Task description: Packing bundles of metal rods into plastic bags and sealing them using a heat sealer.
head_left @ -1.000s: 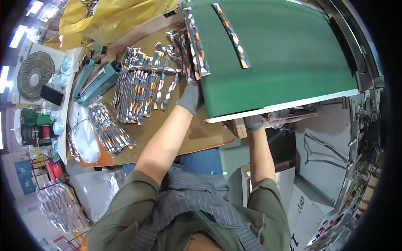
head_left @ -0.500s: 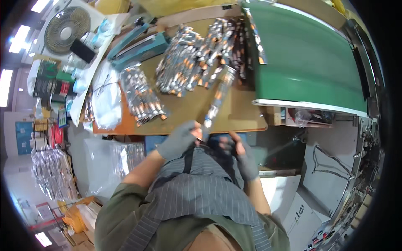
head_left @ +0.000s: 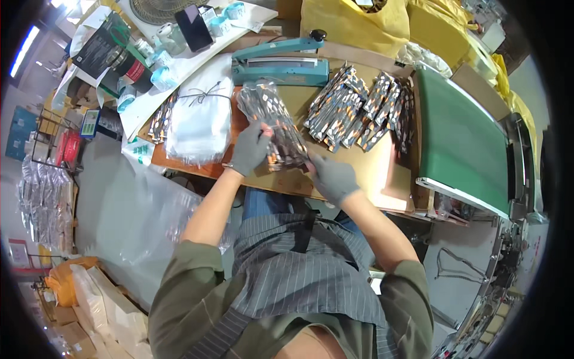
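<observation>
A bundle of slim shiny packets, dark with orange and silver patches, lies on the table in front of the blue-green bar sealer. My left hand, in a grey glove with bare fingertips, grips the bundle's left side, thumb and fingers bent in. At the lower right corner of the same bundle, my right hand, gloved alike, pinches the packet ends; its fingertips are partly hidden. To the right lie a pile of similar packets and another group.
Left of the bundle rests a tied stack of clear plastic bags. A white shelf holds a phone and bottles. The green conveyor belt bounds the table's right side; yellow bags stand behind.
My hands have moved from the table's front edge to the bundle and now grip it. The single long packet is no longer distinguishable by my hands. The view has turned left.
</observation>
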Tool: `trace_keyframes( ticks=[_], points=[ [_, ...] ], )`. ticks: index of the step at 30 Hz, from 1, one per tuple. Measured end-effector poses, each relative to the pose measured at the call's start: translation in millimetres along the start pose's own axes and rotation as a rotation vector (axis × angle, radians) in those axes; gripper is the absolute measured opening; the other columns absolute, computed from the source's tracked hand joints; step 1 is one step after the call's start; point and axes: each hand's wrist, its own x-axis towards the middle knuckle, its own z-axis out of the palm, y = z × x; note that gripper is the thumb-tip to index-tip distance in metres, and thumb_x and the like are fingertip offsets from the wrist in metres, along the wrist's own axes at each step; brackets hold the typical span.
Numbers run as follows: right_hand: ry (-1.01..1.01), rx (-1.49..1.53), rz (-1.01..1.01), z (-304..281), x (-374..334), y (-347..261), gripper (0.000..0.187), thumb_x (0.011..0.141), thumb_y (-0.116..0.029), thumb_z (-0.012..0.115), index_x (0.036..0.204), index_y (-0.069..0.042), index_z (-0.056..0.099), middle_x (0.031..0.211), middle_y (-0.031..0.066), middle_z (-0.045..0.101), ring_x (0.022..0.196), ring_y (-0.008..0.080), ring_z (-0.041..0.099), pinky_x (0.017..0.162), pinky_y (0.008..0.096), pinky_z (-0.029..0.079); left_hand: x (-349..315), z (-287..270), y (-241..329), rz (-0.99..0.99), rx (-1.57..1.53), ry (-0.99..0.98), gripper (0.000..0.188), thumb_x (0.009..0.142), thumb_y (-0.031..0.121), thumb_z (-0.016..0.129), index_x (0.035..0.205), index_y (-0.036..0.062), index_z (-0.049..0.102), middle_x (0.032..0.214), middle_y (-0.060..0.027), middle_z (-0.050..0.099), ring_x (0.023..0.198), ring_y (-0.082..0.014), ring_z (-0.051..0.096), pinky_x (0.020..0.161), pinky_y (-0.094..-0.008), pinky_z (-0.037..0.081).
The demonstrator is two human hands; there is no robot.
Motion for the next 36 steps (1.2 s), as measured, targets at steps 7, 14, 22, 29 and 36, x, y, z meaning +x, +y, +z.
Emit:
trace_keyframes(
  ticks=[7,14,22,29,36],
  points=[
    [-0.019,0.874,0.509,60.3,34.3,-13.0,0.040,0.088,-0.038,0.052,0.093,0.001,0.059,0.081,0.0243,0.061,0.076,0.0361,0.061,0.067,0.0407,0.046,-79.6,-5.7,31.9,-0.075,-0.191,-0.318,0.021,0.083,0.023,0.060,0.079,0.0035,0.053,0.072,-0.0143,0.058,0.068,-0.0290,0.059,0.063,-0.0363,0.045],
    [0.121,0.406,-0.175,3.3,-75.8,-57.6,0.013,0.074,-0.012,0.064,0.082,-0.007,0.055,0.070,0.0109,0.057,0.064,0.0297,0.060,0.056,0.0387,0.046,-163.1,-51.4,58.6,-0.106,-0.247,-0.383,0.013,0.080,0.017,0.062,0.079,0.0073,0.053,0.069,-0.0051,0.059,0.067,-0.0178,0.062,0.062,-0.0326,0.047],
    [0.250,-0.071,-0.141,-164.5,50.2,-82.4,0.005,0.076,-0.006,0.056,0.080,-0.005,0.054,0.069,0.0133,0.060,0.065,0.0313,0.058,0.060,0.0403,0.045,25.4,-146.9,104.8,0.114,0.237,-0.188,0.019,0.083,0.020,0.054,0.080,0.0033,0.062,0.068,-0.0182,0.061,0.060,-0.0332,0.059,0.057,-0.0399,0.045],
    [0.203,0.046,-0.119,-162.7,83.3,-35.8,0.007,0.075,-0.005,0.059,0.077,0.000,0.055,0.063,0.0082,0.055,0.060,0.0118,0.053,0.055,0.0262,0.043,52.2,-117.0,103.5,0.226,-0.060,-0.036,0.026,0.075,0.023,0.057,0.071,-0.0001,0.067,0.060,-0.0137,0.061,0.059,-0.0218,0.061,0.060,-0.0346,0.047],
    [0.054,0.553,-0.016,-154.5,74.6,-24.8,0.005,0.080,-0.005,0.057,0.082,-0.001,0.055,0.067,0.0033,0.057,0.055,0.0093,0.054,0.050,0.0233,0.043,54.0,-142.2,114.5,0.022,0.056,-0.229,0.025,0.075,0.020,0.057,0.085,-0.0007,0.068,0.065,-0.0114,0.063,0.059,-0.0158,0.061,0.055,-0.0270,0.048]
  ],
)
